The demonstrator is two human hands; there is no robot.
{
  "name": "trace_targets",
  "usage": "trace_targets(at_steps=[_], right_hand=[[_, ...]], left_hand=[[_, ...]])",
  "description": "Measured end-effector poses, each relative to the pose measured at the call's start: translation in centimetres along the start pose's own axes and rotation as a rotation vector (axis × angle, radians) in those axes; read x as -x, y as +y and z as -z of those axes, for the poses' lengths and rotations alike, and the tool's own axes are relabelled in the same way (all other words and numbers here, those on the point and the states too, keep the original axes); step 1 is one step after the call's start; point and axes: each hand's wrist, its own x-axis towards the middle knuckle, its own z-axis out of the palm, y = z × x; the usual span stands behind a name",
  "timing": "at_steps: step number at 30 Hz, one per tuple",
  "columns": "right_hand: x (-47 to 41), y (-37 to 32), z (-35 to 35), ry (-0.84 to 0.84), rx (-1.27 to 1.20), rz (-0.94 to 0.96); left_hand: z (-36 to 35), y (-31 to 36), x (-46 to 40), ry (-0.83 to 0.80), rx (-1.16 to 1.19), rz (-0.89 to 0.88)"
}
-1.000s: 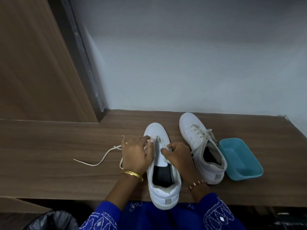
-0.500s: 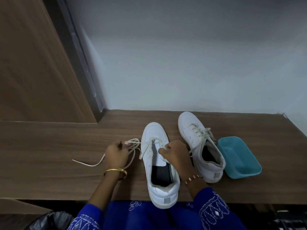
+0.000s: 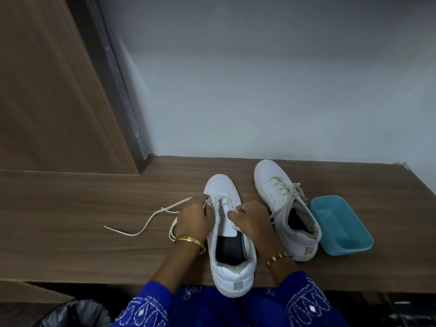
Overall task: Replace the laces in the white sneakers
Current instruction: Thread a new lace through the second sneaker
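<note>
Sneaker (image 3: 232,251) sits on the tabletop (image 3: 70,208) between my hands. Left fingers (image 3: 205,202) pinch the lace (image 3: 146,220) at its eyelets; right fingers (image 3: 232,212) grip its tongue edge.

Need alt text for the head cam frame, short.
A person's left hand and right hand work a cream lace at the front eyelets of a white sneaker on a wooden table; its loose end trails left. A second, fully laced sneaker stands to the right, beside a teal plastic tub.
</note>
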Motion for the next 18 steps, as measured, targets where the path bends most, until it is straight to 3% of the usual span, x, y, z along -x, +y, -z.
trace_targets(at_steps=[4,9,14,18], right_hand=[[0.0,0.2,0.2,0.004,-0.017,-0.031],[-0.2,0.5,0.1,0.014,-0.011,-0.021],[-0.2,0.2,0.1,0.009,0.006,-0.01],[-0.1,0.1,-0.2,0.004,0.032,-0.032]], left_hand=[[-0.4,-0.2,-0.8,-0.102,-0.054,0.037],[0.0,-0.1,-1.0,-0.089,-0.054,0.044],[0.9,-0.2,-1.0,-0.014,0.231,0.163],[1.4,0.2,-0.6,-0.009,0.299,0.12]])
